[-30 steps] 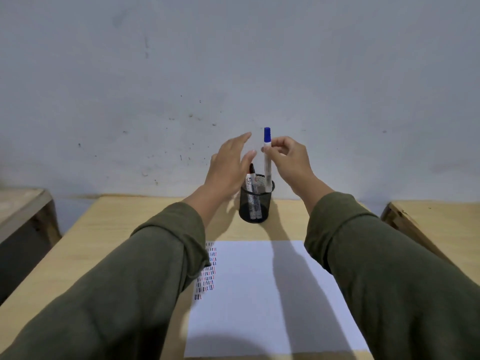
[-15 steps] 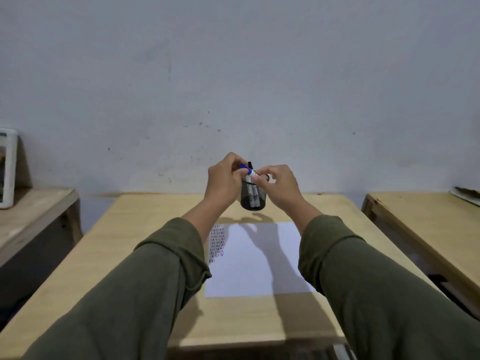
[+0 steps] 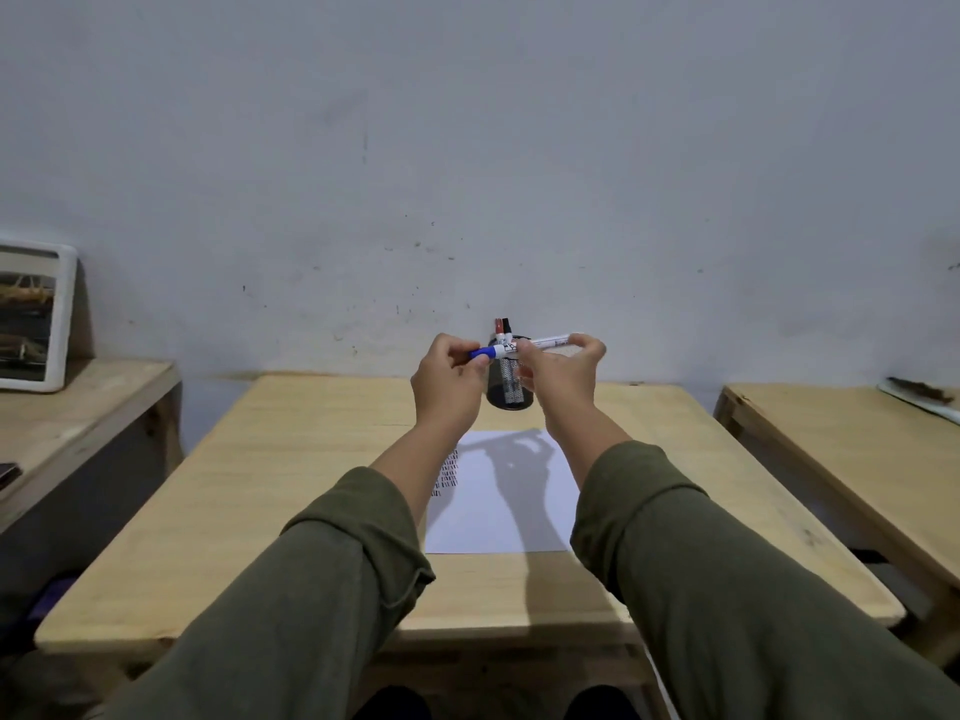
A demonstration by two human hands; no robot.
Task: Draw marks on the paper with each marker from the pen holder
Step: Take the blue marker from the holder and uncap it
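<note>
Marker (image 3: 524,347) now level, hands (image 3: 451,379) gripping ends

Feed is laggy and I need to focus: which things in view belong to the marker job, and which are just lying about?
Job:
blue marker, held level by left hand at the cap and right hand on the barrel
pen holder with red and black markers
paper, marks along its left edge

Lying about:
white-framed picture on the left side table
dark object
right bench

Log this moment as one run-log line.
step: uncapping | left hand: blue cap | right hand: blue marker | paper: some marks
</note>
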